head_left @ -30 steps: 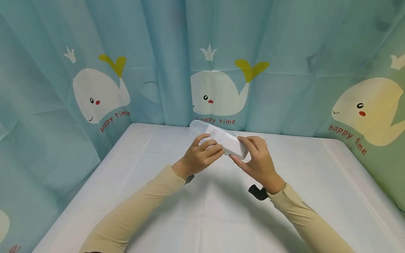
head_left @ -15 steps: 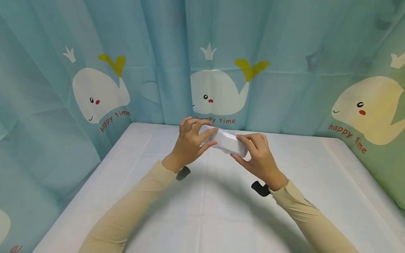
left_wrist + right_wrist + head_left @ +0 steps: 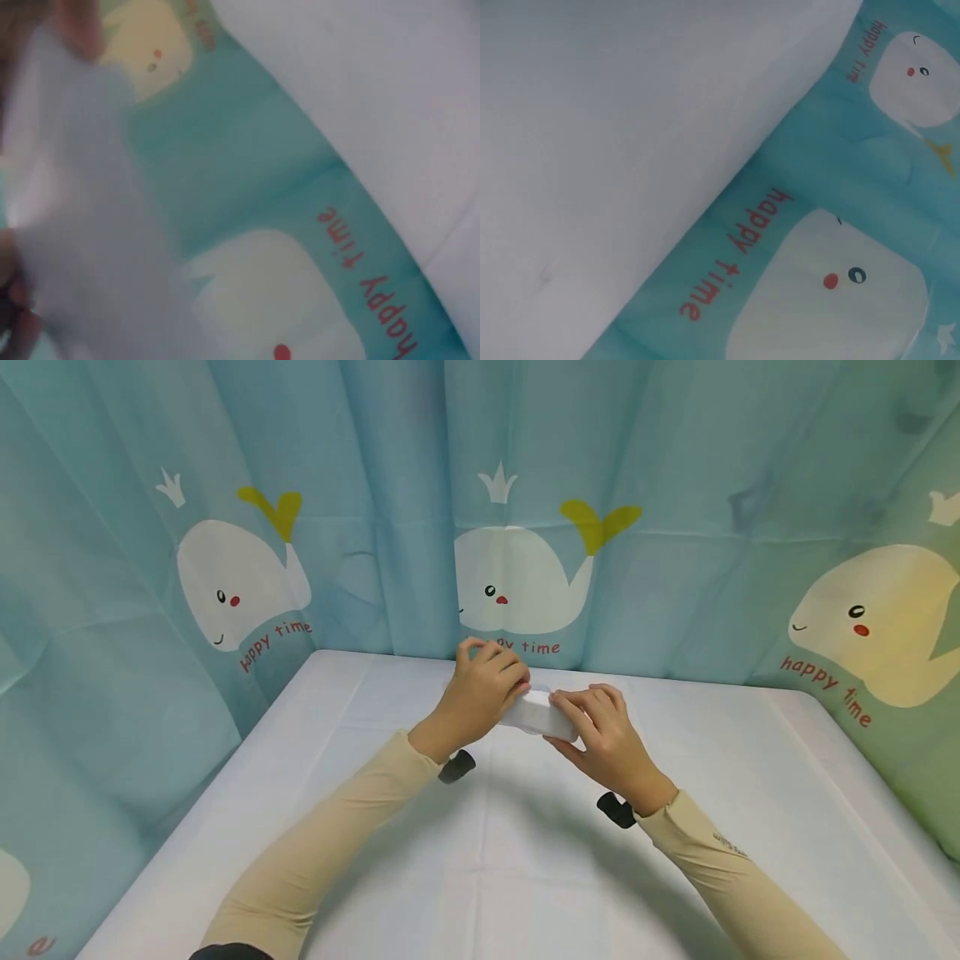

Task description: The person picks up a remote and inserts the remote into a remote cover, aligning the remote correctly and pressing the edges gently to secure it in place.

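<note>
A small white box-shaped pack (image 3: pixel 542 718) is held between both hands above the far part of the table. My right hand (image 3: pixel 609 743) grips its right end, thumb below and fingers on top. My left hand (image 3: pixel 480 693) has its fingers curled over the left end, which they hide. Between the hands, a bit of clear film (image 3: pixel 540 689) shows at the pack's upper edge. The left wrist view has the blurred white side of the pack (image 3: pixel 90 202) filling its left part, with fingers (image 3: pixel 79 30) at the top. Neither hand appears in the right wrist view.
A white cloth covers the table (image 3: pixel 480 868). Behind it and at both sides hangs a blue-green curtain (image 3: pixel 382 577) printed with whales, close to the table's back edge. A dark wrist mount (image 3: pixel 457 767) sits under the left wrist, another dark mount (image 3: pixel 617 810) under the right.
My left hand lifted off the pack's label side, opened at its left end, then came back right and closed over it. The pack turned, hiding the label and film flap. The right hand kept its grip.
</note>
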